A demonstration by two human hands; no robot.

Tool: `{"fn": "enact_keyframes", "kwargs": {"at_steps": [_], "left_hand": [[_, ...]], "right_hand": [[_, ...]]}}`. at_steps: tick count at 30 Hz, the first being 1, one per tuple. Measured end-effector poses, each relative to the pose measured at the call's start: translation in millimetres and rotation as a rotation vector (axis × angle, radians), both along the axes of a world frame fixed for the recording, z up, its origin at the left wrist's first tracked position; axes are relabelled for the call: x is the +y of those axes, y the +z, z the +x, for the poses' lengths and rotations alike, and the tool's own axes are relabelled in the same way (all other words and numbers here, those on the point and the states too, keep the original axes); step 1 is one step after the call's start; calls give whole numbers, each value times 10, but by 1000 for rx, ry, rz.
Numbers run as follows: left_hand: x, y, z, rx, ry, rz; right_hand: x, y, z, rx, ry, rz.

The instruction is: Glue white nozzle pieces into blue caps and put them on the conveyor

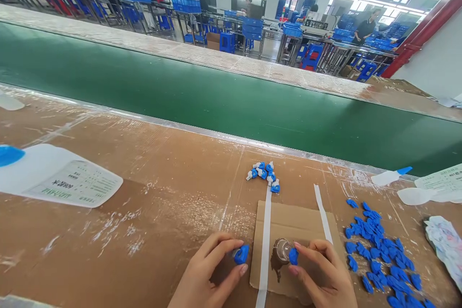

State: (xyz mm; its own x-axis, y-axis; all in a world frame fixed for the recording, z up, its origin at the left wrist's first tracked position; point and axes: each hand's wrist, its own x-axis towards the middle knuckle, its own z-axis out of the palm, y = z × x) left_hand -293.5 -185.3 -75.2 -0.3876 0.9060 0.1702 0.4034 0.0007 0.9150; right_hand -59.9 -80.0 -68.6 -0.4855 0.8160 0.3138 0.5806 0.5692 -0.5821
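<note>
Between the thumb and forefinger of my left hand [212,272] is a small blue plastic piece [241,254], held just left of a cardboard sheet [296,219]. My right hand [323,269] pinches another small blue piece [293,256] at the rim of a small clear round cup [282,249]. Whether that piece touches the cup I cannot tell. The cup stands on the cardboard with a dark wet stain [276,267] around it. Beyond the cardboard lies a small group of blue-and-white assembled parts [260,173]. Loose blue pieces [375,252] are scattered right of my right hand.
A white glue bottle [72,178] lies at left; more bottles [440,185] lie at right, near a stained white cloth [443,245]. White tape strips [265,250] cross the cardboard. A green conveyor belt [216,91] runs beyond the brown table; people sit at far workstations.
</note>
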Motion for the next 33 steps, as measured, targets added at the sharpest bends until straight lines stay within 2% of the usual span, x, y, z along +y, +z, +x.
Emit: {"fn": "enact_keyframes", "kwargs": {"at_steps": [3, 8, 13, 24, 29, 33], "left_hand": [[-7, 45, 11, -85, -17, 10], [-16, 73, 28, -256, -121, 6], [-30, 51, 75, -433, -121, 35], [-38, 46, 97, -471, -108, 4], [-52, 70, 84, -665, -108, -71], [-60, 86, 126, -862, -117, -153]], "right_hand": [[-7, 0, 5, 22, -7, 5], [-9, -11, 6, 27, -18, -21], [-7, -8, 1, 29, -32, -22], [12, 16, -30, 9, -15, 3], [3, 33, -24, 19, -10, -14], [1, 78, -66, 153, -25, -8]]}}
